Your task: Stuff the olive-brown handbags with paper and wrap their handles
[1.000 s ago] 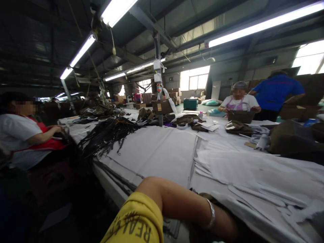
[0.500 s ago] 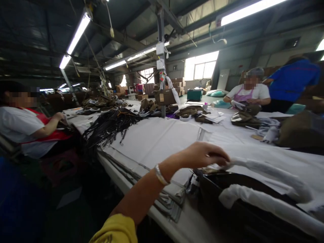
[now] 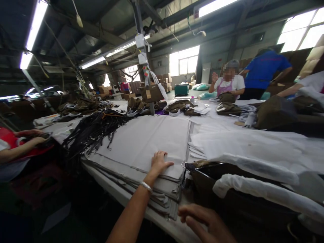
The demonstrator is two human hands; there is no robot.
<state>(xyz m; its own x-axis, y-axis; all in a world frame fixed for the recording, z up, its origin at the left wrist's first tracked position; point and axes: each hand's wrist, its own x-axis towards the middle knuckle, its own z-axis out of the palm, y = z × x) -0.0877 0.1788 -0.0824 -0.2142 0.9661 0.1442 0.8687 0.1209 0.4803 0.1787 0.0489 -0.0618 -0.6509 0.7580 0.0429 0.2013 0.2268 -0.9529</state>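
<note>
My left hand (image 3: 160, 163), with a silver bracelet at the wrist, lies with fingers spread on a stack of pale sheets (image 3: 141, 141). The sheets' near edges are layered and uneven. At the bottom, my right hand (image 3: 206, 221) is in the air beside a dark brown handbag (image 3: 205, 192). Its fingers are apart and slightly bent, a little blurred, and I see nothing in them. The bag's zip top is open. Both of its handles (image 3: 268, 192) are wrapped in white paper or film. A metal ring (image 3: 183, 164) sticks out at the zip's end.
A heap of black straps (image 3: 93, 131) lies left of the sheets. More brown bags (image 3: 275, 113) lie across the table, and one hangs on a post (image 3: 152, 108). A person in red sits at left; a person in a pink apron (image 3: 227, 84) and others work across the table.
My left hand has left the handbag's far handle and moved left onto the pale sheets. My right hand has come into view at the bottom. The camera has turned right.
</note>
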